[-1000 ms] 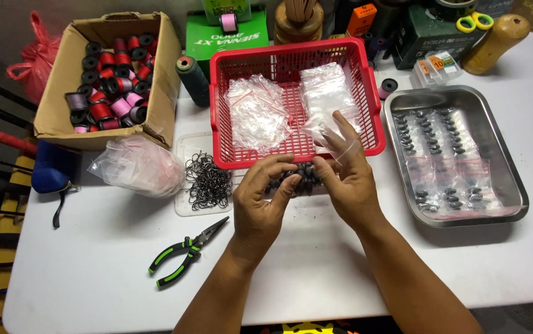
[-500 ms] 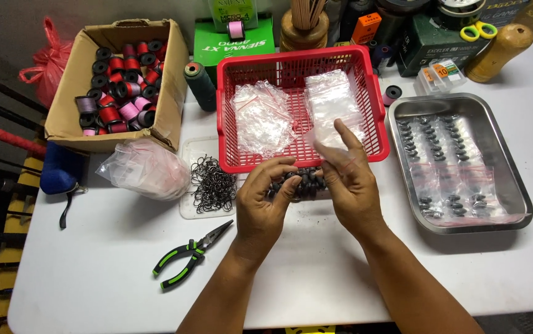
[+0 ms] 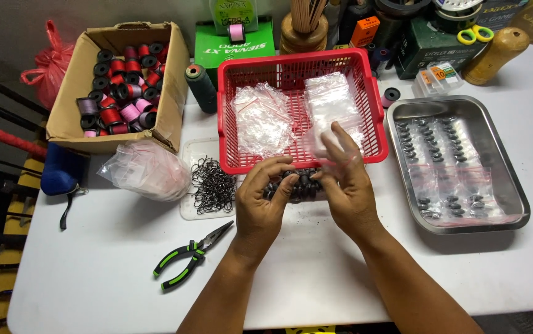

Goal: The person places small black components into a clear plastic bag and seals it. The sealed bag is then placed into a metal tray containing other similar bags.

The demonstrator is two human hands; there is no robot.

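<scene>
A white table (image 3: 316,272) is carrying everything. At its far left a cardboard box (image 3: 68,105) is holding red, pink and black spools. On the right a steel tray (image 3: 520,185) is holding clear bags of small dark pieces laid in rows. Between them a red basket (image 3: 229,124) is holding two heaps of empty clear bags. Left of the basket a crumpled plastic bag (image 3: 146,170) is lying beside a shallow dish of dark wire hooks (image 3: 212,184), and green-handled pliers (image 3: 189,255) are lying nearer the table's front edge.

Just in front of the basket, a pile of small black weights (image 3: 303,184) is sitting on the table, rounded, matt and bead-like, partly hidden by the fingers. The left hand (image 3: 265,207) is curling over the pile's left side, its thumb and fingertips closing together on the weights; which single piece it is pinching cannot be told. The right hand (image 3: 348,188) is resting at the pile's right side, thumb and forefinger pinching a small clear bag (image 3: 323,137) with a red strip, the other fingers spread upward. The bag is standing above the pile, in front of the basket's near wall, thin, see-through and hard to outline.
</scene>
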